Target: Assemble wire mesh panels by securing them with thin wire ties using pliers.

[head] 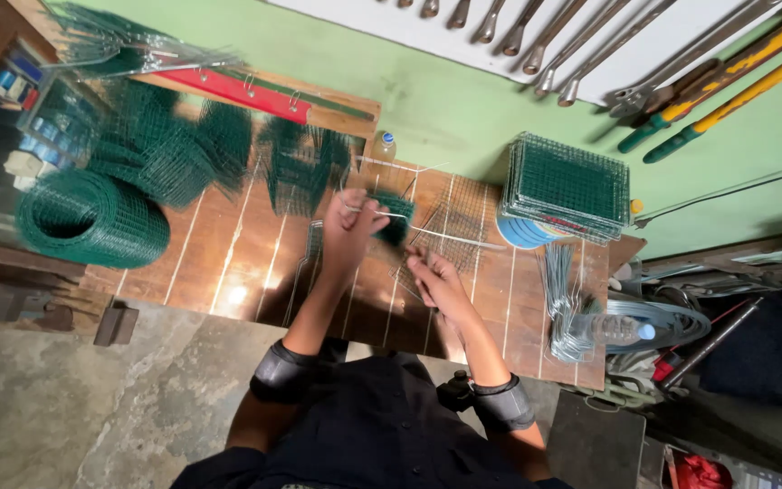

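Observation:
My left hand [351, 228] is closed on a small piece of green wire mesh [395, 219] and a thin metal wire [450, 235] that runs off to the right. My right hand [433, 276] sits just below and right of it, fingers pinched on the wire and mesh over a bare wire grid panel [456, 226]. Both hands work above a brown wooden table [228, 263]. Motion blur hides the exact fingertip grip.
A roll of green mesh [88, 217] lies at the table's left, with cut mesh pieces [183, 149] behind it. A stack of mesh panels [568, 186] sits at the right, above a wire bundle [561, 299] and a plastic bottle [606, 330]. Long tools [726, 81] hang on the green wall.

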